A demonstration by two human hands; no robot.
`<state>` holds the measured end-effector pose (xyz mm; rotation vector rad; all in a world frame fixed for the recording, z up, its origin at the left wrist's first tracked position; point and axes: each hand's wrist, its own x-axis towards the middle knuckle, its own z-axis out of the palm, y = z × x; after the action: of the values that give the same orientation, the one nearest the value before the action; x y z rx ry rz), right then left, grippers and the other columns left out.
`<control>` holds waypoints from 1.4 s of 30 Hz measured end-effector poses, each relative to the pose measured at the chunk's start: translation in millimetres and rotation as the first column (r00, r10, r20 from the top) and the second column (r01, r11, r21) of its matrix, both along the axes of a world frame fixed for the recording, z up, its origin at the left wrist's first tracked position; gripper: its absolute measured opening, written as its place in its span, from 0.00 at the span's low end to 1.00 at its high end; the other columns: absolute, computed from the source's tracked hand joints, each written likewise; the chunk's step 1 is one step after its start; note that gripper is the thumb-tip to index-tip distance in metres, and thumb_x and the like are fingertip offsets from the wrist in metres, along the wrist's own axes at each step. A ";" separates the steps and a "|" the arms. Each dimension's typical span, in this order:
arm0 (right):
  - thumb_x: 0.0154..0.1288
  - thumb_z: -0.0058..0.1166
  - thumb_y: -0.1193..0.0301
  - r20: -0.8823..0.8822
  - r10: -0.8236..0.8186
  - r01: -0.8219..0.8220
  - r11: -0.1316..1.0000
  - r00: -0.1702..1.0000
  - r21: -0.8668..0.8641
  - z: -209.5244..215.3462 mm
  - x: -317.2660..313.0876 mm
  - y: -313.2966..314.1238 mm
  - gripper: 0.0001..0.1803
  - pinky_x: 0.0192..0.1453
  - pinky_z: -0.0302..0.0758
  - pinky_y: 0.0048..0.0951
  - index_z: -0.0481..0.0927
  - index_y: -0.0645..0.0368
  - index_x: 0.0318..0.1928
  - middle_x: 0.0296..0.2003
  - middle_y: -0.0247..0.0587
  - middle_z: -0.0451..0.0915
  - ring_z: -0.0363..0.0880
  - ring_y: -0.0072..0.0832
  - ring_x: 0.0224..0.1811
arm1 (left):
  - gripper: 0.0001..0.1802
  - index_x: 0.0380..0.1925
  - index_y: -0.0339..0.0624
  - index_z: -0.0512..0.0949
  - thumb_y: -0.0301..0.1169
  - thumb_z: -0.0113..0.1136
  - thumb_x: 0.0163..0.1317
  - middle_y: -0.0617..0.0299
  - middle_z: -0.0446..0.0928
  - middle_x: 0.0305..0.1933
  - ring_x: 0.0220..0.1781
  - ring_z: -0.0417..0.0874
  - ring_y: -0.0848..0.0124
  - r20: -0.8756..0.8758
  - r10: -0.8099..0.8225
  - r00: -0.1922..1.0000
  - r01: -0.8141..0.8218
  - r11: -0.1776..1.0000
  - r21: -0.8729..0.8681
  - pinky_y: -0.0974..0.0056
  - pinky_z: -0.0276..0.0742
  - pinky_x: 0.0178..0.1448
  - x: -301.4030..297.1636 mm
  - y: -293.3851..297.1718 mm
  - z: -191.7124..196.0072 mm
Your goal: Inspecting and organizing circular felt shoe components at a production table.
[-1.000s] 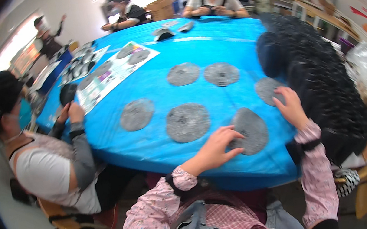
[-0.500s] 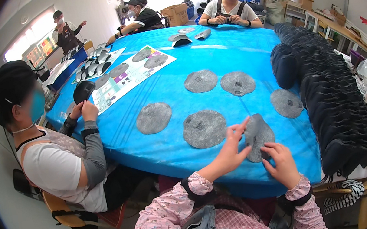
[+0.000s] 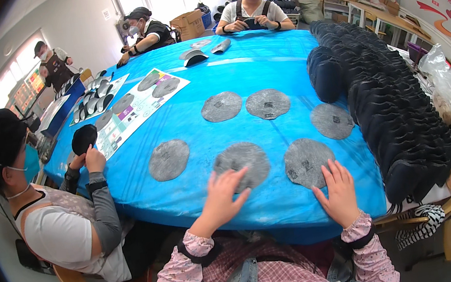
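Note:
My left hand (image 3: 222, 199) is open, its fingers lying over the near-left edge of a round grey felt-like piece (image 3: 249, 163). Part of that piece is hidden under my fingers. My right hand (image 3: 339, 191), fingers stretched out, rests at the lower right edge of another round grey piece (image 3: 304, 159), which lies flat and bears a small dark patch. More such discs lie around them: one to the left (image 3: 169, 160), two farther back (image 3: 221, 107) (image 3: 268, 104), and one at the right (image 3: 332, 122).
A blue cover (image 3: 187, 198) spans the table. Along its right side runs a long stack of dark caps (image 3: 400, 110). A printed sheet (image 3: 140, 109) with grey discs lies at the left. A co-worker (image 3: 56, 205) sits left, holding a dark curved piece (image 3: 84, 139); others are farther back.
The grey piece by my right hand was tilted and bent between both hands; now it lies flat. My left hand has moved left onto the neighbouring disc. The whole view has shifted.

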<state>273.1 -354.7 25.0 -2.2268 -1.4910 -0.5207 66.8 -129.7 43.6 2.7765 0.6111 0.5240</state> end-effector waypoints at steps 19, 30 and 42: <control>0.56 0.56 0.69 -0.217 -0.027 0.057 0.990 0.976 0.133 -2.9 -1.7 -13.1 0.27 0.59 0.59 0.43 0.65 0.62 0.55 0.59 0.53 0.60 0.62 0.48 0.57 | 0.38 0.64 0.47 0.56 0.32 0.59 0.51 0.54 0.73 0.46 0.45 0.76 0.57 -0.209 0.079 0.975 -0.031 0.974 0.224 0.52 0.67 0.53 8.8 87.2 3.3; 0.54 0.57 0.69 -0.320 0.027 0.033 0.983 0.947 0.181 0.6 7.3 -14.2 0.28 0.58 0.61 0.43 0.66 0.61 0.55 0.57 0.52 0.62 0.64 0.46 0.55 | 0.13 0.35 0.46 0.76 0.27 0.60 0.46 0.59 0.79 0.32 0.38 0.78 0.59 0.231 -0.074 0.970 0.005 0.958 0.288 0.56 0.72 0.43 160.6 167.0 131.4; 0.56 0.56 0.68 -0.445 0.077 0.025 0.975 0.892 0.219 4.5 7.4 -24.7 0.27 0.56 0.63 0.40 0.66 0.60 0.55 0.57 0.50 0.63 0.66 0.44 0.54 | 0.14 0.40 0.56 0.77 0.36 0.59 0.51 0.54 0.74 0.46 0.49 0.76 0.55 -0.278 -0.188 0.942 0.244 0.952 0.183 0.57 0.71 0.53 322.9 134.7 33.0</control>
<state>280.5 -379.5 29.5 -1.9755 -1.1559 -0.1301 389.8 5.0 76.6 3.0973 0.3024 0.1908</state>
